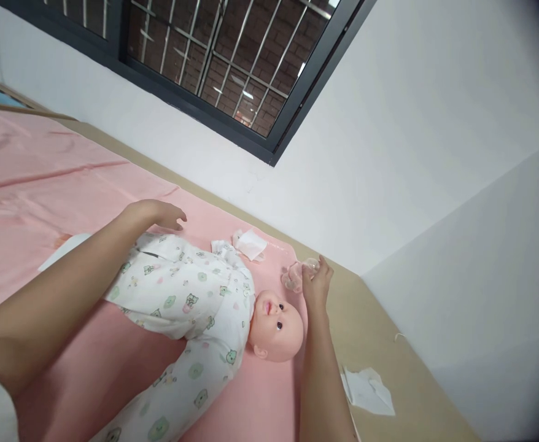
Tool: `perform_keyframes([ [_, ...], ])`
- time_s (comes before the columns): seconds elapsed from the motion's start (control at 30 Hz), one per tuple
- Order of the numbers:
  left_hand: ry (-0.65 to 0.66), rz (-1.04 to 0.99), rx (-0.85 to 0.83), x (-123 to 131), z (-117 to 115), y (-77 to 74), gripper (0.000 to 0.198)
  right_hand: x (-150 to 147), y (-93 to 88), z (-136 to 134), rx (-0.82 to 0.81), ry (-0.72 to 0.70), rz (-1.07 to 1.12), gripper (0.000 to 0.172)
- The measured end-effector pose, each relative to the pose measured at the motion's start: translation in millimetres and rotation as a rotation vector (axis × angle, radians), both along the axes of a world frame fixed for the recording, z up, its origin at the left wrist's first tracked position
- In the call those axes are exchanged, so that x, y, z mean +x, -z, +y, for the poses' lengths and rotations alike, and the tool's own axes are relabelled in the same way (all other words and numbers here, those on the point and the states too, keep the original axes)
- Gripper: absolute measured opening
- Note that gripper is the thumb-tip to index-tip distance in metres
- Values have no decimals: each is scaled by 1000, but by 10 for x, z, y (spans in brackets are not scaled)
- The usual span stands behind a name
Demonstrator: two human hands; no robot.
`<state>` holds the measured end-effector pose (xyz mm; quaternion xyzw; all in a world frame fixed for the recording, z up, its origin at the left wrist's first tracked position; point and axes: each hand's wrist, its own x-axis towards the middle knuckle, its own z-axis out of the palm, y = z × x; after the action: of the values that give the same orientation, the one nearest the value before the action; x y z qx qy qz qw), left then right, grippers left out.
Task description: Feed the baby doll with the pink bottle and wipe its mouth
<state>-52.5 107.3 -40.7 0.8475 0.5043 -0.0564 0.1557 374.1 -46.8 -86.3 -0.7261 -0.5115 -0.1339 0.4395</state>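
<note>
Doll (pixel 191 288) slantwise, head (pixel 279 328) lower right

Doll (pixel 205 294) on sheet (pixel 251 402) (window (pixel 232 67) beyond), tissue (pixel 369 391) right.

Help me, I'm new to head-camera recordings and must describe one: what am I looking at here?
There is no machine here, just a person. The single picture comes from a camera worn on the head, looking forward and down. A doll in white printed clothes lies on its back on a pink sheet. The left hand is near the doll's far side, with nothing visible in it. The right hand is beyond the doll's head, its fingers at some clear items; whether it grips one is hard to tell. One white cloth or tissue lies past the doll's far arm, another white piece to the right.
</note>
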Motion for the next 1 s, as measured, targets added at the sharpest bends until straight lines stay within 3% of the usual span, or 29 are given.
perform_keyframes([
  [0.23, 161, -69, 98, 131, -217, -169, 58, -9, -190, -48, -141, 112, 115, 55],
  [0.4, 264, -355, 334, 380, -470, -196, 81, -119, -338, -46, -60, 4, 222, 61],
  [0.53, 379, -511, 512, 704, -832, -191, 88, -487, -533, -69, 44, -248, 313, 63],
  [0.7, 484, -550, 648, 899, -1112, -169, 85, -1246, -802, -279, 51, -557, 363, 50],
  [0.83, 483, -509, 697, 825, -1113, -198, 78, -1698, -886, -463, 23, -664, 417, 44],
  [1.0, 458, -478, 710, 760, -1123, -281, 60, -1842, -875, -529, 60, -666, 442, 42],
])
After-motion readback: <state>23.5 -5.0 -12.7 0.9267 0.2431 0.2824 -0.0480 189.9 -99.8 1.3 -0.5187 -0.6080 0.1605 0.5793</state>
